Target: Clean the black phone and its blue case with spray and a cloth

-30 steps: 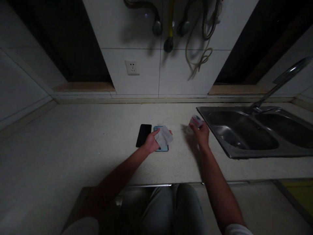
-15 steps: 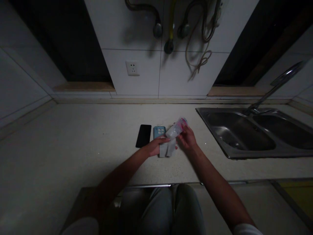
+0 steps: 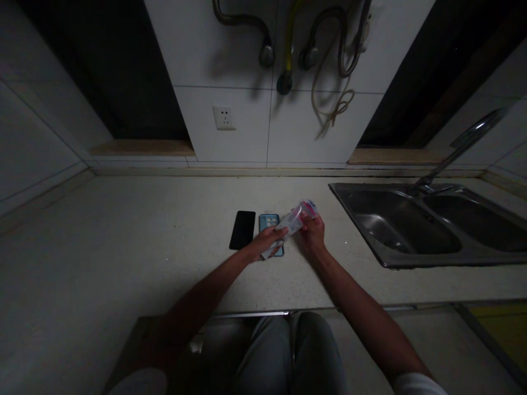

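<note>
A soft, clear-and-white plastic packet with a pink end (image 3: 293, 219), like a tissue pack, is held slanted between both hands above the counter. My left hand (image 3: 264, 241) is closed around its lower end, and a whitish piece pokes out below those fingers. On the upper pink end, my right hand (image 3: 313, 231) is closed with its fingers pinching the plastic. Beneath the packet lies a blue phone case (image 3: 267, 220), partly covered by it and my left hand. Left of the case, a black smartphone (image 3: 242, 230) lies flat, close to my left hand.
The pale countertop (image 3: 185, 219) runs along a tiled wall with a socket (image 3: 224, 118), hoses (image 3: 247, 21) and a tied cord (image 3: 341, 104). A double steel sink (image 3: 403, 219) with a tap (image 3: 461, 151) is on the right. The counter's front edge is just before my legs.
The white sheet-like piece that hung from my left hand over the phone case is now mostly out of sight. My left hand has closed on the packet's lower end, and more of the case's bottom shows.
</note>
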Demonstrator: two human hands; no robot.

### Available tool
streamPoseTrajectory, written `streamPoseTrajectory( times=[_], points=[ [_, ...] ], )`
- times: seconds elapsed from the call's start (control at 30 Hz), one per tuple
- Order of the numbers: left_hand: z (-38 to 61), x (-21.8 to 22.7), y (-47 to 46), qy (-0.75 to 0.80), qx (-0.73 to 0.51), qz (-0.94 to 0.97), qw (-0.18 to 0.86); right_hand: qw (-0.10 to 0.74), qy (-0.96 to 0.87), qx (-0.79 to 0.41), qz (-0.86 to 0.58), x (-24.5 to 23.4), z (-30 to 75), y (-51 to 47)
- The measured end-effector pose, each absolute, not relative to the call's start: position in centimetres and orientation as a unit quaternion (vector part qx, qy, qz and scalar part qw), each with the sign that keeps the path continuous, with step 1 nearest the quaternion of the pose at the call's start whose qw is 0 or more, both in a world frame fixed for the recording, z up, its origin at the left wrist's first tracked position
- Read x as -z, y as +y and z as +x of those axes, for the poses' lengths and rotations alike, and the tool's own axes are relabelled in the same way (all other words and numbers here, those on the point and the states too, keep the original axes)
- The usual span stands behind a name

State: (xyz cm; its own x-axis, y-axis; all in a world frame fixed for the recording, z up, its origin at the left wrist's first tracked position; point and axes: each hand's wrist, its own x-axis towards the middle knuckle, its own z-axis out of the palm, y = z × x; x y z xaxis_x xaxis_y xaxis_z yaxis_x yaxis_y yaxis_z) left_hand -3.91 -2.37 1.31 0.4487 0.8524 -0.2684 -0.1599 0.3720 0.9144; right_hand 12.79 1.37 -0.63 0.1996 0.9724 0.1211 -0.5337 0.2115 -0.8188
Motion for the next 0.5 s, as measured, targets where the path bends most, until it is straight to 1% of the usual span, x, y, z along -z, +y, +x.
streamPoseTrajectory(
  times=[0.13,0.27,0.33,0.5],
  points=[
    [-3.7,-1.6,-3.0,0.394,-0.31,0.454,0.737,0.69,-0.329,-0.561,-0.317,0.8,12.3,1.2],
    [-3.8,-1.7,-3.5,0.382,-0.273,0.462,0.752,0.632,-0.333,-0.627,-0.311,0.8,12.0,0.8],
    [-4.1,-1.6,-3.4,0.362,-0.259,0.468,0.764,0.618,-0.33,-0.641,-0.315,0.8,11.9,0.7],
    [-4.1,-1.6,-3.3,0.322,-0.242,0.438,0.804,0.653,-0.271,-0.625,-0.331,0.5,11.3,0.9]
  ],
)
